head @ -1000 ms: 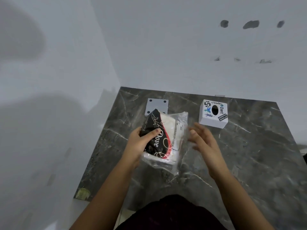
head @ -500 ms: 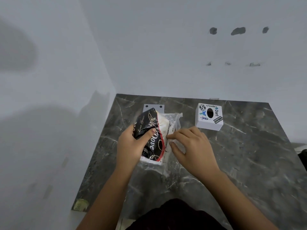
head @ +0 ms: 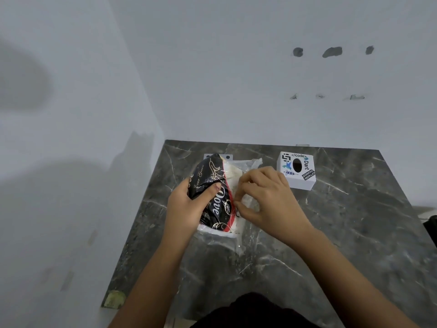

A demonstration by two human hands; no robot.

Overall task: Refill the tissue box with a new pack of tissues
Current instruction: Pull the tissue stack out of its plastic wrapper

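Note:
A tissue pack point(head: 216, 185) in black, red and clear plastic wrap is held above the dark marble table point(head: 343, 233). My left hand point(head: 186, 204) grips its black side, thumb across the print. My right hand point(head: 264, 200) pinches the clear plastic over the white tissues at the pack's right side. The white tissue box point(head: 296, 170), covered with stickers and showing a dark oval hole on top, stands on the table to the right of the pack, apart from both hands.
A white plate with round holes point(head: 228, 157) lies flat behind the pack, mostly hidden. White walls close off the table at the back and left. A yellowish patch point(head: 115, 299) marks the table's front left corner.
My right hand came in from open beside the pack and closed its fingers on the clear wrap. The left hand kept its grip on the pack.

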